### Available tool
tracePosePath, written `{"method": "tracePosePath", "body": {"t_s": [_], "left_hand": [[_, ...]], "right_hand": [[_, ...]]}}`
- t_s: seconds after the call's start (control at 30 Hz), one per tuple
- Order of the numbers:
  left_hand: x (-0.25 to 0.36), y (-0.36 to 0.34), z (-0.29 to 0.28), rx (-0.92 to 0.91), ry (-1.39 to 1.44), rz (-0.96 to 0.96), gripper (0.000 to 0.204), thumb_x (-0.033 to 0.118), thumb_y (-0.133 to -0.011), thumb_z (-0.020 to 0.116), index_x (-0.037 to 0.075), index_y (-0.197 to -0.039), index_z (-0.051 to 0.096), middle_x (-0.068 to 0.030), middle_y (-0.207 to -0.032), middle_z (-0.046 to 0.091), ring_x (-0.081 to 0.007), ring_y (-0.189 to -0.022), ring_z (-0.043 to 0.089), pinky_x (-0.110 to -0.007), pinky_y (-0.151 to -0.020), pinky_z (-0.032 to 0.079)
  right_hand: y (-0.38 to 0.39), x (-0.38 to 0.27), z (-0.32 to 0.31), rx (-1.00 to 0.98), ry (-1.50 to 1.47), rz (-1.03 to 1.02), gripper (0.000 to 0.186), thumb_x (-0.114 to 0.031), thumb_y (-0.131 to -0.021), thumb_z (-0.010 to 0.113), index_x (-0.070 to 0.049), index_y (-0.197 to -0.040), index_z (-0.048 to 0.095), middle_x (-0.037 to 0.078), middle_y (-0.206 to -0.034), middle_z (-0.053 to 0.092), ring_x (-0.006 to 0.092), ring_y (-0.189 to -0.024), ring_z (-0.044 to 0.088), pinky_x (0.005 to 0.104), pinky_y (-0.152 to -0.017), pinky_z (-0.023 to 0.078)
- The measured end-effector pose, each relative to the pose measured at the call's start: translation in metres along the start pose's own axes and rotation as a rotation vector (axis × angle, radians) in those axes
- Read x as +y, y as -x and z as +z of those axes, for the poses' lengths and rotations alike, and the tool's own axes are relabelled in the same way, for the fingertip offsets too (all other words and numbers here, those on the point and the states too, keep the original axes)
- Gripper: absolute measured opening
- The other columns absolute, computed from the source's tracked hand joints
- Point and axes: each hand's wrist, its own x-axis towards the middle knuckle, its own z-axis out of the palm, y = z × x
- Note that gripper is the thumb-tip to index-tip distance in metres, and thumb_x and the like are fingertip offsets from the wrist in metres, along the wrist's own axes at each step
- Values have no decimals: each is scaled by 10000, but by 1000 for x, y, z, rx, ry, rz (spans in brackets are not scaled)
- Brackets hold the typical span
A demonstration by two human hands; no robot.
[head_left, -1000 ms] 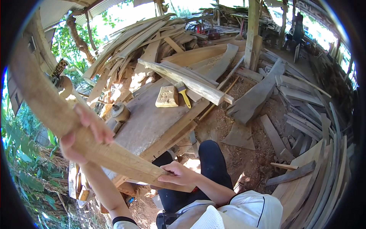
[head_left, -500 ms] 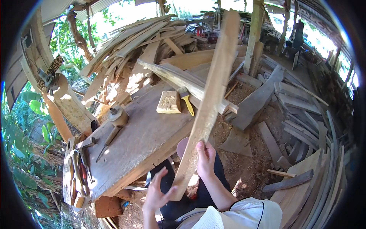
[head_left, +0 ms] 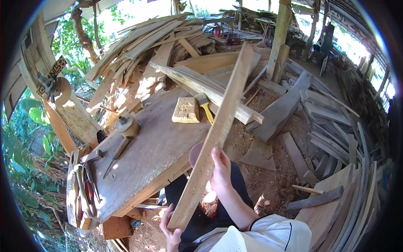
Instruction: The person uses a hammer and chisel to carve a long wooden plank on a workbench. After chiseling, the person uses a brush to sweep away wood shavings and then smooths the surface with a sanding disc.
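Note:
A long, narrow wooden board slants up and away in front of me, over the near edge of the thick plank bench. My right hand grips its right edge around mid-length, thumb uppermost. At the board's lower end, my left hand is closed around the corner, with some fingers hidden behind the wood. Beyond the board, a light wooden block lies on the bench beside a flat paintbrush with a yellow handle.
Left on the bench are a round pot-like container, a pointed wooden-handled tool and several hand tools in a rack. A rough timber beam crosses the bench's far end. Planks are piled behind; a post stands right.
The board has come down and nearer, its far end lower. My left hand, spread beside the lower end before, now closes on it. My right hand still grips the edge.

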Motion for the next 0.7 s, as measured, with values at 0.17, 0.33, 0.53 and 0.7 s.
{"method": "tracePosePath", "body": {"t_s": [0.17,0.33,0.53,0.7], "left_hand": [[21,11,-5,27,58,111,836,490,-800,710,-100,-1343,474,-124,-936,649,-172,-847,627,-291,-734,490],[32,5,-23,39,121,226,811,495,-793,702,-93,-1306,483,-120,-916,624,-175,-828,610,-297,-727,482],[51,-10,-53,75,203,410,781,501,-784,692,-84,-1261,494,-115,-892,593,-179,-805,589,-304,-719,473],[79,-11,-87,124,294,653,757,506,-777,684,-77,-1224,503,-111,-873,568,-183,-786,572,-310,-713,465]], "right_hand": [[5,13,43,-130,-155,177,291,-308,-1015,604,-31,-1099,633,21,-1020,665,78,-915,609,254,-839,488],[30,49,75,-188,-76,254,331,-330,-1009,616,-11,-1093,648,20,-998,671,61,-914,591,243,-815,471],[65,85,91,-392,-63,364,341,-303,-1007,627,7,-1148,633,23,-1005,683,65,-875,616,245,-768,502],[77,88,89,-627,-8,435,373,-292,-968,687,6,-1180,610,38,-1030,691,78,-909,631,255,-787,524]]}}
